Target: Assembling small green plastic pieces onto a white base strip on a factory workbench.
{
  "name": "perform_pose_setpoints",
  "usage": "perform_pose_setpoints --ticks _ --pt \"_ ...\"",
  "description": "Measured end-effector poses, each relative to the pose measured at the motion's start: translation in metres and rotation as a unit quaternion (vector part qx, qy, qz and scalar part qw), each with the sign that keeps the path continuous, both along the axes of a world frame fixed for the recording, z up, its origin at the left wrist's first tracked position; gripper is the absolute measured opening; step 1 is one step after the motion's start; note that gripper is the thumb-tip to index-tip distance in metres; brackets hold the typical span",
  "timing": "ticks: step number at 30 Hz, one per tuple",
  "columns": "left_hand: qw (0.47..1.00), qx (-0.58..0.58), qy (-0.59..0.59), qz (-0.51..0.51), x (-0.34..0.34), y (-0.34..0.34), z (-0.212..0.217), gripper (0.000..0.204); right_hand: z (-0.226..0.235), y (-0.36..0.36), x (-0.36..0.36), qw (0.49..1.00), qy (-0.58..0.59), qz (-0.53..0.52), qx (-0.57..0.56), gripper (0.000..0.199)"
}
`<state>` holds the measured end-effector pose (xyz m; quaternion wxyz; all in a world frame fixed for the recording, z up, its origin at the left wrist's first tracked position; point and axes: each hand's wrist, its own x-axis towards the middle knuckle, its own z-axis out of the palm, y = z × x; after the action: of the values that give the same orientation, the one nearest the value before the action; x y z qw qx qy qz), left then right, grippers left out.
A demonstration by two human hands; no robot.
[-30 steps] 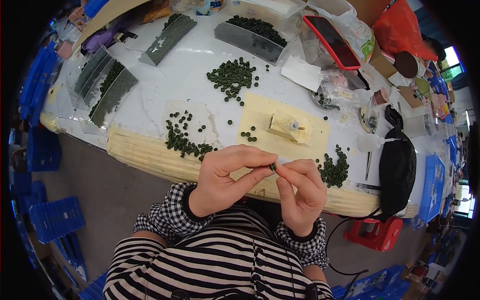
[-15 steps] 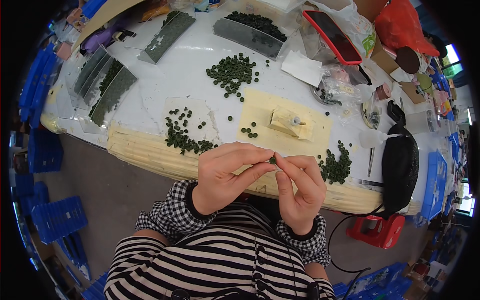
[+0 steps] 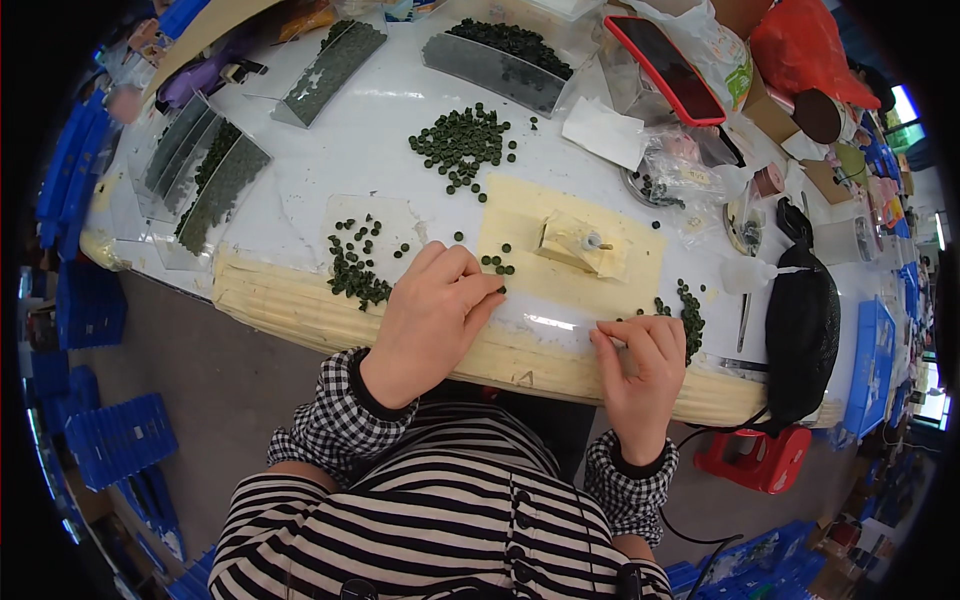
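My left hand (image 3: 432, 318) is closed in a pinch at the front of the table. Between its thumb and forefinger shows a small dark green round piece (image 3: 501, 290), just below a small cluster of green discs (image 3: 497, 264) at the left edge of a yellow sheet (image 3: 510, 215). Beside the left hand lies a pile of small dark green pieces (image 3: 352, 270), partly covered by it. My right hand (image 3: 642, 375) hovers over the front edge with thumb and forefinger together; anything in them is too small to make out. Behind its fingers is another green pile (image 3: 691, 318).
A yellow-covered block with a metal pin (image 3: 580, 246) stands on the sheet. Farther back lie a larger heap of discs (image 3: 460, 145) and clear trays of green pieces (image 3: 495, 72). On the right are a red-edged phone (image 3: 665, 70), tweezers (image 3: 743, 322) and a black mesh bag (image 3: 802, 325).
My hands, which met over the front edge around a green disc, have parted. The left moved forward to the table with a green piece; the right moved right and slightly down.
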<state>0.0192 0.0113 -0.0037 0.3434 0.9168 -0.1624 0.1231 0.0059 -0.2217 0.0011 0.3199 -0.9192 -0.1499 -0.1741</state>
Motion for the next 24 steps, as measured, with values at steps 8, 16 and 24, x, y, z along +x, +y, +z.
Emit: perform_pose_setpoints --ticks 8,16,24 --pt "0.999 0.015 -0.002 0.037 0.002 0.014 0.011 0.015 -0.009 0.000 -0.005 0.998 -0.032 0.005 -0.062 0.014" --pt "0.995 0.065 0.078 -0.010 -0.018 0.036 0.036 0.020 -0.010 0.010 -0.005 0.998 -0.024 0.022 0.047 0.015" --pt "0.996 0.041 0.064 -0.045 -0.019 0.038 0.016 0.016 -0.011 0.020 -0.006 0.996 -0.039 0.040 0.062 0.019"
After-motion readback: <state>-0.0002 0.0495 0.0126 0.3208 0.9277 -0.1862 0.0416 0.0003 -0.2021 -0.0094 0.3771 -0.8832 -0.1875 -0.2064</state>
